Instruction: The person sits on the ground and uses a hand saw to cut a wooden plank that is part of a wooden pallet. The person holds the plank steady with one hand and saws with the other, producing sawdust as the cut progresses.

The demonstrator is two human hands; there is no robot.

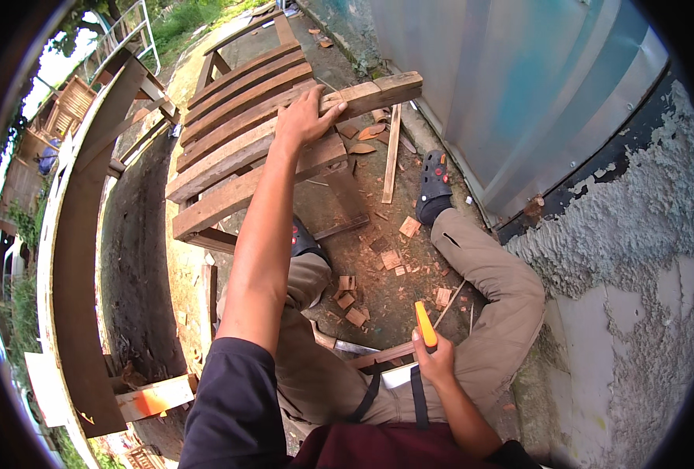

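My left hand (306, 117) stretches forward, its fingers closed over a thick wooden beam (382, 91). The beam lies across a low slatted wooden stand (245, 82), with its right end sticking out past the slats. Close to my lap, my right hand (437, 358) is wrapped around a tool with a yellow-orange and black handle (425, 322). The tool's working end is hidden, so its kind does not show. Between my legs lie a wood piece (386, 356) and a metal blade (356, 348) with a pale handle.
Wood offcuts (391, 259), chips and dry leaves (362, 148) litter the ground. A narrow wood strip (392, 154) lies beyond them. Corrugated metal sheeting (511, 94) and a rough grey wall (620, 211) stand on the right. A long wooden frame (73, 258) runs along the left.
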